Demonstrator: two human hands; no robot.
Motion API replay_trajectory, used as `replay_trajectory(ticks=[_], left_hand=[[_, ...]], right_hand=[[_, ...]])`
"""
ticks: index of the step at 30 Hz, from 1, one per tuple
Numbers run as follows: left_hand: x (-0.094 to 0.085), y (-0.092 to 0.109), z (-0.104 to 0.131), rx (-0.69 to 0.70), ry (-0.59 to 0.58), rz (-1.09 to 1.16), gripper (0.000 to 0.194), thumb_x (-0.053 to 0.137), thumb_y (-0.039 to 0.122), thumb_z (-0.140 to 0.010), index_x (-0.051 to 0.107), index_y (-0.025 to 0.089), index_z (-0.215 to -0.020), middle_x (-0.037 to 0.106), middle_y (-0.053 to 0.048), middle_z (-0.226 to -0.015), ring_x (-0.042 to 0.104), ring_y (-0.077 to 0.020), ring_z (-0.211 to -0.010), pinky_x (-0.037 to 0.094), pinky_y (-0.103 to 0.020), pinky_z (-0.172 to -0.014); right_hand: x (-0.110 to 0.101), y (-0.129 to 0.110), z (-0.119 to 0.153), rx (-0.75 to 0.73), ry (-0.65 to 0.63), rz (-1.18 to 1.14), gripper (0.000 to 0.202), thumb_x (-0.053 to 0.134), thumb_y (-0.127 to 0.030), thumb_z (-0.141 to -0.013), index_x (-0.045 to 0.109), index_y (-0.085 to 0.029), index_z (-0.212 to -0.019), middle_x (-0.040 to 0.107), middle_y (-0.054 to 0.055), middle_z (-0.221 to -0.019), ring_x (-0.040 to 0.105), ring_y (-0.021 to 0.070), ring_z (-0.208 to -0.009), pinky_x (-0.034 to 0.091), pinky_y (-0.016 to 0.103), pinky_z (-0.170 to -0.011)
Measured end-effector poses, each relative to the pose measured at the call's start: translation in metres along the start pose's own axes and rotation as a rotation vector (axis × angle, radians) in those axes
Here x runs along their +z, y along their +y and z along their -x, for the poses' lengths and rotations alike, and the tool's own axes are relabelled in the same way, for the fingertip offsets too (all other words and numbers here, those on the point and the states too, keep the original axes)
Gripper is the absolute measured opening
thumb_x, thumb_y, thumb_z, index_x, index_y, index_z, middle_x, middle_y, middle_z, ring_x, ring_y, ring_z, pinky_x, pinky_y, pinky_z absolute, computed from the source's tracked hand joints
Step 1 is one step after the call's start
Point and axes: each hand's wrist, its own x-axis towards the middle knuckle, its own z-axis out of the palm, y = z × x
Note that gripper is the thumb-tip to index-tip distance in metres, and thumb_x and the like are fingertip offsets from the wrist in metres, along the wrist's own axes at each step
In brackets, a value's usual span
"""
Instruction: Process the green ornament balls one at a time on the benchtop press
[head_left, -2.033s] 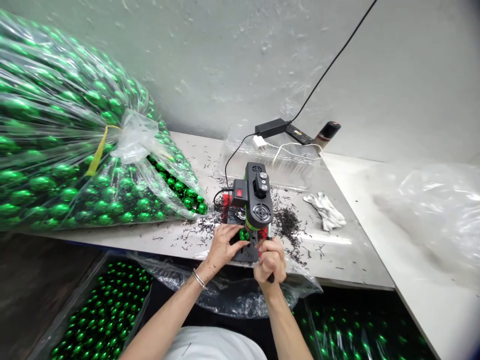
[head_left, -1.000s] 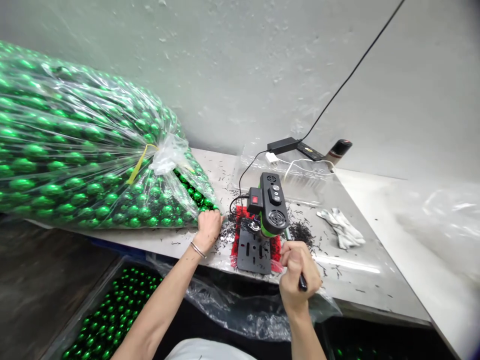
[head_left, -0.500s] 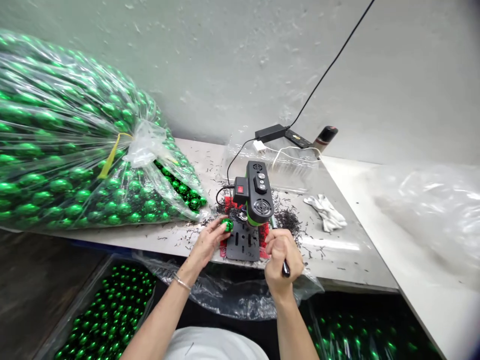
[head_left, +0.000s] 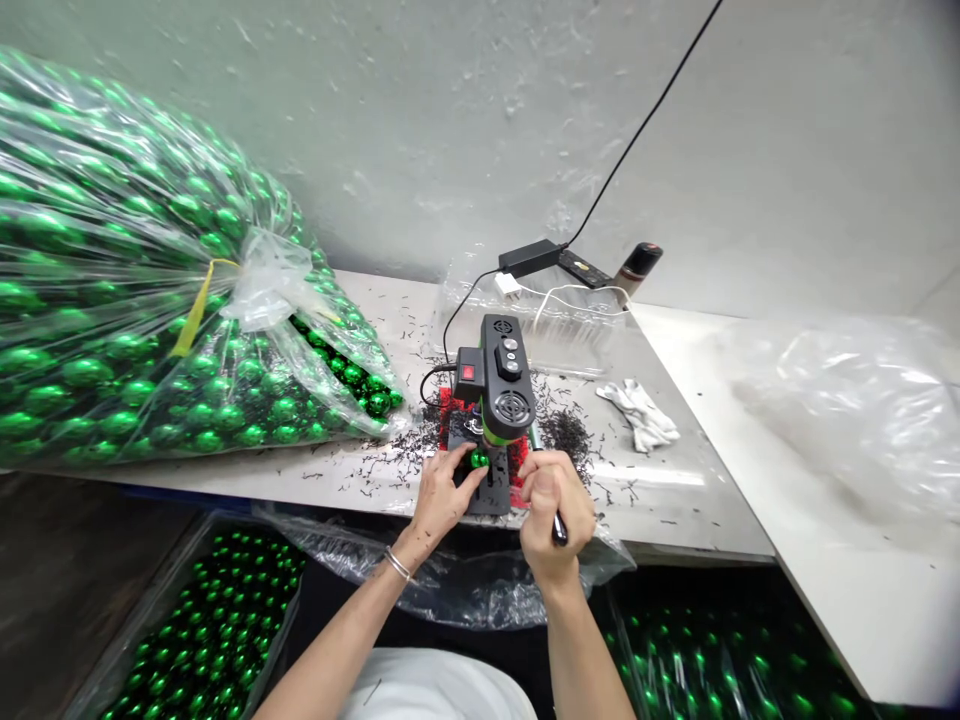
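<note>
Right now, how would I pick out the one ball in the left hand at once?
On the grey table, find the black machine with a red switch. At its front, over the slotted plate, the left hand pinches a shiny green ball. Unlike the balls in the big clear bag, it is alone.

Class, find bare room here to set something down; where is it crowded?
Mostly bare: the white surface before the clear plastic sheeting; the tabletop right of the white glove. Crowded: around the drill press, with black shavings, left hand and right hand; under the green-ball bag.
</note>
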Motion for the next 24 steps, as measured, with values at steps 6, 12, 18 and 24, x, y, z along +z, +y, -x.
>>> replay_trajectory(ticks=[6,12,18,24], left_hand=[[0.001,-0.001,0.002,0.236,0.061,-0.111,0.026,0.063,0.032,-0.093,0.067,0.018,-0.114,0.075,-0.01,-0.104,0.067,-0.026,-0.096,0.048,-0.043,-0.091],[0.003,-0.004,0.003,0.242,0.069,-0.1,0.025,0.063,0.034,-0.094,0.067,0.018,-0.112,0.075,-0.009,-0.101,0.066,-0.0255,-0.096,0.048,-0.042,-0.089],[0.003,-0.004,0.004,0.224,0.038,-0.1,0.025,0.061,0.035,-0.095,0.066,0.019,-0.114,0.074,-0.009,-0.101,0.065,-0.0252,-0.096,0.047,-0.042,-0.09],[0.002,-0.003,0.004,0.177,0.002,-0.091,0.027,0.061,0.037,-0.095,0.067,0.02,-0.115,0.073,-0.009,-0.101,0.064,-0.0259,-0.098,0.047,-0.042,-0.092]], right_hand=[[-0.002,-0.002,0.001,0.011,-0.02,0.019,0.029,0.041,-0.007,-0.094,0.046,-0.021,-0.069,0.052,-0.001,-0.068,0.056,0.0131,-0.068,0.044,0.027,-0.06],[0.003,0.014,0.021,-0.012,0.002,-0.008,0.027,0.039,-0.011,-0.095,0.048,-0.021,-0.071,0.053,0.0,-0.07,0.056,0.0134,-0.068,0.045,0.027,-0.059],[0.017,0.041,0.051,-0.1,0.086,0.046,0.033,0.033,-0.021,-0.1,0.046,-0.022,-0.07,0.054,0.0,-0.073,0.055,0.0129,-0.065,0.051,0.036,-0.074],[0.023,0.054,0.062,-0.106,0.124,0.038,0.033,0.032,-0.023,-0.101,0.045,-0.022,-0.071,0.054,-0.001,-0.073,0.056,0.0122,-0.062,0.052,0.039,-0.078]])
